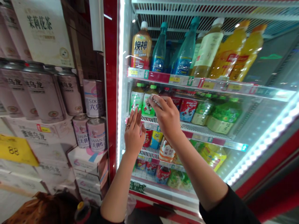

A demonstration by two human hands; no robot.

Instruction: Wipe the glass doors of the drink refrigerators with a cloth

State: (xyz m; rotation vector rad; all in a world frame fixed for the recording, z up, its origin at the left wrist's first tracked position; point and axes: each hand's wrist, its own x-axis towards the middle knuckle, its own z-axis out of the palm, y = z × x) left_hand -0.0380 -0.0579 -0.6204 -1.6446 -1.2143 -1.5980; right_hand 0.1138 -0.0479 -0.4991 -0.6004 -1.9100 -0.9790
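My right hand (167, 113) is raised in front of the middle shelf of a lit drinks cooler. Its fingers are bent round a small crumpled pale cloth or tissue (149, 100), mostly hidden by the fingers. Behind it stands a green-labelled bottle with a green cap (149, 111), partly covered. Lower and to the left, my left hand (134, 133) has its fingers stretched upward, a ring on one of them. Its fingertips overlap the bottom of another green-capped bottle (136, 95); whether they touch anything I cannot tell. That hand holds nothing visible.
Tall bottles, among them a teal bottle (160, 49), line the upper shelf, with price strips (205, 83) below. Lower shelves hold more drinks. On the left, pink canisters (42, 93) and cans (97, 133) sit on stacked boxes (85, 161). A brown patterned bag or fabric (39, 208) lies at bottom left.
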